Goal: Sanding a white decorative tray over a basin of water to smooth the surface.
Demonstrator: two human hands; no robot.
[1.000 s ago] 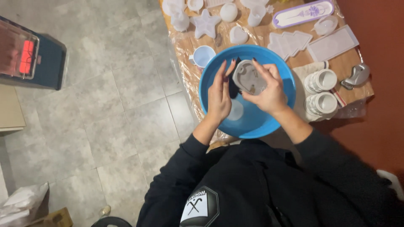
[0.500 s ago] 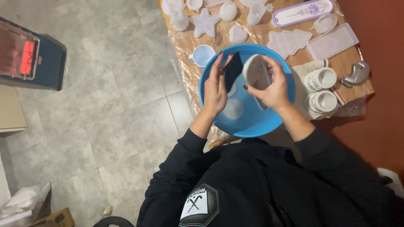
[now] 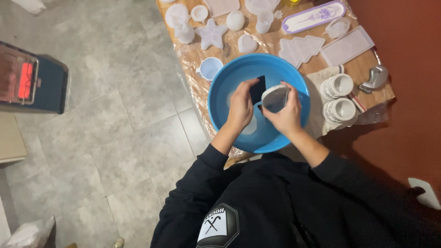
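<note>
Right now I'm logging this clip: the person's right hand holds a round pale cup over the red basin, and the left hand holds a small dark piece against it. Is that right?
Not quite: the basin is blue, not red, as the head view shows. The rest stands: the right hand holds a round pale cup over it, and the left hand holds a small dark piece against the cup.

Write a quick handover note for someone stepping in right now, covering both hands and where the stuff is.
Left hand: holds a small dark square piece against the round piece.
Right hand: grips a round white piece with a grey face, tilted, over the blue basin.
White moulds, including a star mould and a tree mould, lie on the table beyond the basin; two white cups stand at its right.
Done: round piece lifted above the basin.
Left: how far the rubbing has got cannot be told.
</note>
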